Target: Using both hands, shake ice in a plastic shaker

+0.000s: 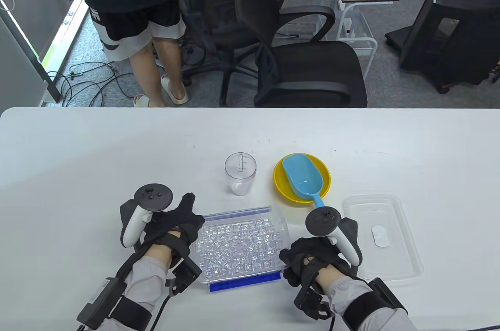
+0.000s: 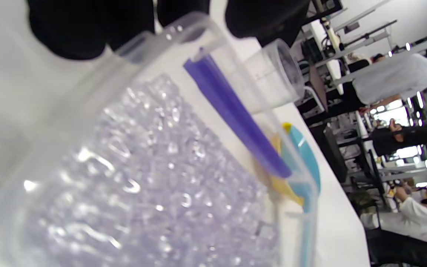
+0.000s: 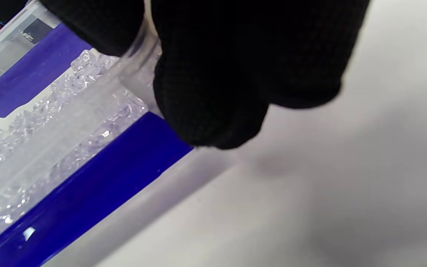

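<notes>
A clear plastic box of ice cubes (image 1: 240,247) with blue clips lies at the table's front middle. My left hand (image 1: 186,221) holds its left side; in the left wrist view my fingers (image 2: 87,26) sit on the box rim above the ice (image 2: 154,185). My right hand (image 1: 291,258) holds its right side; in the right wrist view my fingers (image 3: 217,74) press the box wall by the blue clip (image 3: 106,178). The clear plastic shaker cup (image 1: 240,173) stands open and upright behind the box, apart from both hands; it also shows in the left wrist view (image 2: 272,78).
A blue scoop (image 1: 302,178) lies in a yellow plate (image 1: 281,186) right of the cup. A clear lid (image 1: 384,264) with a small white piece (image 1: 379,235) on it lies at the right. An office chair and a standing person are beyond the table's far edge.
</notes>
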A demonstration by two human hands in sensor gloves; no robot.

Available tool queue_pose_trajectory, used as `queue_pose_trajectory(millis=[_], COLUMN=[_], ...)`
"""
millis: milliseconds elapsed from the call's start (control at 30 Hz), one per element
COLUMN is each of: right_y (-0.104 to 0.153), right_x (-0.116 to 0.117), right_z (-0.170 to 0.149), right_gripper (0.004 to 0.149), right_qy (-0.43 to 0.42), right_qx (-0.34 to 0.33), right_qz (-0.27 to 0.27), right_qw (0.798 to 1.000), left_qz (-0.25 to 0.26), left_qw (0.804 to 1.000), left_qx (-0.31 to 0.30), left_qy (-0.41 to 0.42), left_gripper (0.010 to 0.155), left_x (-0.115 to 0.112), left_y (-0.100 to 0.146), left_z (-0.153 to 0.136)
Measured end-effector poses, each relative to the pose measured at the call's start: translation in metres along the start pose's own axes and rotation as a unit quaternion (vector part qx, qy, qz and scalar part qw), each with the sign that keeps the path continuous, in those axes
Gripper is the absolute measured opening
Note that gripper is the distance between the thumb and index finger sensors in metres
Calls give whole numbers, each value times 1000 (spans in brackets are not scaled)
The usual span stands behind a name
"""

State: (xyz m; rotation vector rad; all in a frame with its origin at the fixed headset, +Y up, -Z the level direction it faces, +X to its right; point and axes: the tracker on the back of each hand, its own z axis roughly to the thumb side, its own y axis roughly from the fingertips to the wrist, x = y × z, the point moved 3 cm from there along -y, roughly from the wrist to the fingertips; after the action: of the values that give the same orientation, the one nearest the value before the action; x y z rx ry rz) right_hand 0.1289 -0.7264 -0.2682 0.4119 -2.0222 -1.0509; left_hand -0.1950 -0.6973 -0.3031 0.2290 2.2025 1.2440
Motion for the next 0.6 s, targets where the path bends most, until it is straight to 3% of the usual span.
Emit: queue_pose_trajectory(millis=[200,333,467,600], right_y=[-10,-8,-5,4], right_x=[26,28,21,-4], right_z=[-5,-4,-2,2], right_gripper=[56,58,66,61], right_qy=[-8,-12,-15,3], right_qx=[6,-10,-17,-25], right_qz=[30,25,47,45], right_qw=[999,1000,999,999], left_qz=[6,22,0,16], left_qw=[1000,999,998,993], left_qx=[-6,-33,-67,-105], left_qy=[10,-3,-12,-42], left_gripper=[73,74,77,79], left_x=[-17,-22,-25,-18], left_y=[-15,-16,-7,13], left_z=[-13,-17,-14,-8])
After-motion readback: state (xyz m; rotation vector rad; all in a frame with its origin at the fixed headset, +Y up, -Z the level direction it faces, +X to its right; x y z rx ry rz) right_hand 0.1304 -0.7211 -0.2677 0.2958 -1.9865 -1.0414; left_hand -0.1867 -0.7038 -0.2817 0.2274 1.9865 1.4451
